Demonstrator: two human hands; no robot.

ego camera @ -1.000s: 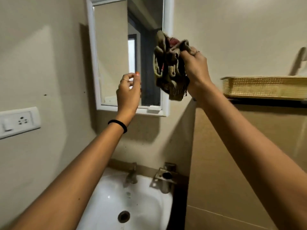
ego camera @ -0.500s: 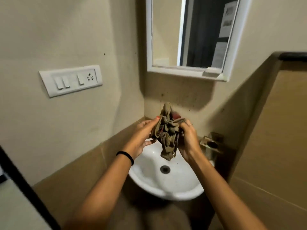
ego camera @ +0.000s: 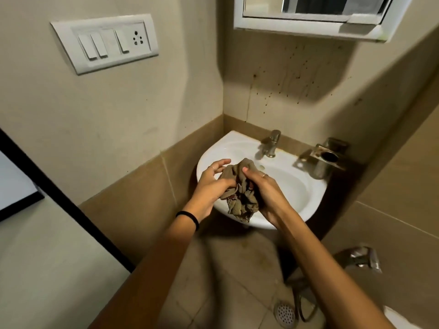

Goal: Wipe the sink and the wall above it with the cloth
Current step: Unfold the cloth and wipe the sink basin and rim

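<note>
Both hands bunch the cloth over the sink's front rim.

The left hand (ego camera: 210, 185) and right hand (ego camera: 266, 189) each grip the crumpled brown cloth (ego camera: 240, 193) between them; she should fold it to a flat pad first. Beyond lies the smooth white sink (ego camera: 297, 186), then the chrome tap (ego camera: 270, 143) and the speckled wall (ego camera: 292, 74) above.

Beige corner walls with a white switch plate (ego camera: 104, 42), mirror frame (ego camera: 311, 27), tiled floor (ego camera: 237, 281).
</note>
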